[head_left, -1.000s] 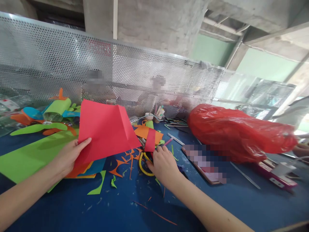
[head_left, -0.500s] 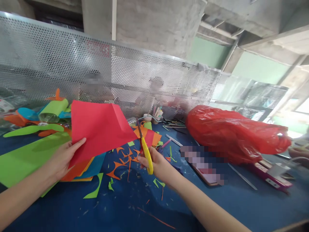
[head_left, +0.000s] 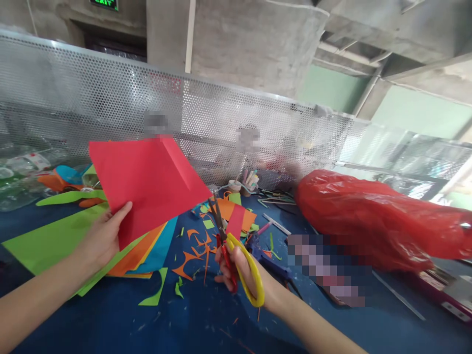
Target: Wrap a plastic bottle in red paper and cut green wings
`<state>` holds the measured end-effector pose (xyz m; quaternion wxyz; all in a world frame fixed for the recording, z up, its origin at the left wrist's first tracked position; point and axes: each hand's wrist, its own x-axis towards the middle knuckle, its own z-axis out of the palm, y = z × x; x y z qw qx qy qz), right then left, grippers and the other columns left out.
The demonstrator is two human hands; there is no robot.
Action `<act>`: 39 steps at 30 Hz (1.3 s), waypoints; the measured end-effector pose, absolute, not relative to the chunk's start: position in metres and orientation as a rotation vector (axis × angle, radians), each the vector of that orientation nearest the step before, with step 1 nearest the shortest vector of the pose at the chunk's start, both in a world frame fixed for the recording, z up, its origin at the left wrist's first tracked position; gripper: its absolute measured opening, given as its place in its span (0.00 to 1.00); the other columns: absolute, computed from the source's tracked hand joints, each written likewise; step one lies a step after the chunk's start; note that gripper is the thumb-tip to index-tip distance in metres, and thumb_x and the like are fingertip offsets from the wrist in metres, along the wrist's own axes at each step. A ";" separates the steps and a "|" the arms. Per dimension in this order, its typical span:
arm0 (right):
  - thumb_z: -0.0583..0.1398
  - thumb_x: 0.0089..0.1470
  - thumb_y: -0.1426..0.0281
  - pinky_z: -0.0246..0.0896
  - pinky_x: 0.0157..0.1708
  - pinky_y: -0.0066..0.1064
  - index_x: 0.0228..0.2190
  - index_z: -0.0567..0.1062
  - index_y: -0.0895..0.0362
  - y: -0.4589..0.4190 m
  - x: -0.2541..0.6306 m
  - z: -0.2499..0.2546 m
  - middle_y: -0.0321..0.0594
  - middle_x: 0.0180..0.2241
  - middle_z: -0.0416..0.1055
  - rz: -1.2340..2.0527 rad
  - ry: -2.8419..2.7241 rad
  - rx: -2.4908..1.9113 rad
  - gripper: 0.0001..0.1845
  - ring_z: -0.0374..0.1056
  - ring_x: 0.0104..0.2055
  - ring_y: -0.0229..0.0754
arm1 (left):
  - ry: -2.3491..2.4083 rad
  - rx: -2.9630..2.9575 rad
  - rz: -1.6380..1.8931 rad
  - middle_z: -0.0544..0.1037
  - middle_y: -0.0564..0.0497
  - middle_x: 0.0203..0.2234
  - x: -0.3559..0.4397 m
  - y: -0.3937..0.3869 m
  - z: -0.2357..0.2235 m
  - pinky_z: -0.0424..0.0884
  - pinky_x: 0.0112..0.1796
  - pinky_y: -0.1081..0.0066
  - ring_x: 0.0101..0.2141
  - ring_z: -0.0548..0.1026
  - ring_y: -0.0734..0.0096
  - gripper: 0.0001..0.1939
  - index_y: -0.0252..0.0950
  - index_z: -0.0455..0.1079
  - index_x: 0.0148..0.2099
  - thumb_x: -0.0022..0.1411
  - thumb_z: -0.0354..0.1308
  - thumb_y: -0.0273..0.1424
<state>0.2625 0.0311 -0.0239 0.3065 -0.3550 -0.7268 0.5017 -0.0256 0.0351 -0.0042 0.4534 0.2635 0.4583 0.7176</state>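
Right hand [head_left: 246, 273] grips scissors [head_left: 233, 241] — one handle yellow, one red, blades slightly parted, at centre. Left hand [head_left: 99, 240] pinches red paper sheet [head_left: 147, 189] — creased toward its right side, raised left of the scissors.

Single view, head-worn: looks forward and down over the surface [head_left: 191, 327] from the person's own side. Close range, wide field; forearms [head_left: 40, 297] run in from lower left and bottom right, left hand [head_left: 105, 236] and right hand [head_left: 245, 270] in front of the lens. Faces the mesh panel [head_left: 210, 110], top edge slanting down rightward; concrete [head_left: 247, 44] fills upper frame. Exit sign [head_left: 105, 4] cropped at top, bag [head_left: 368, 221] reaches right edge.
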 end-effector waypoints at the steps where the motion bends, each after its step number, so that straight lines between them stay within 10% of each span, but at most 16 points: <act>1: 0.43 0.55 0.40 0.70 0.35 0.37 0.32 0.64 0.56 0.030 0.263 -0.025 0.29 0.21 0.57 1.368 -1.935 -0.935 0.32 0.57 0.18 0.31 | 1.133 0.657 1.784 0.76 0.55 0.51 -0.026 0.035 -0.004 0.78 0.37 0.77 0.44 0.78 0.70 0.13 0.44 0.72 0.49 0.63 0.57 0.26; 39: 0.44 0.57 0.43 0.66 0.22 0.29 0.35 0.65 0.54 0.019 0.266 -0.006 0.32 0.23 0.57 1.254 -2.153 -0.961 0.28 0.57 0.21 0.34 | 1.081 0.783 1.706 0.80 0.49 0.44 -0.014 0.029 -0.009 0.80 0.36 0.72 0.40 0.80 0.62 0.13 0.40 0.74 0.43 0.54 0.66 0.33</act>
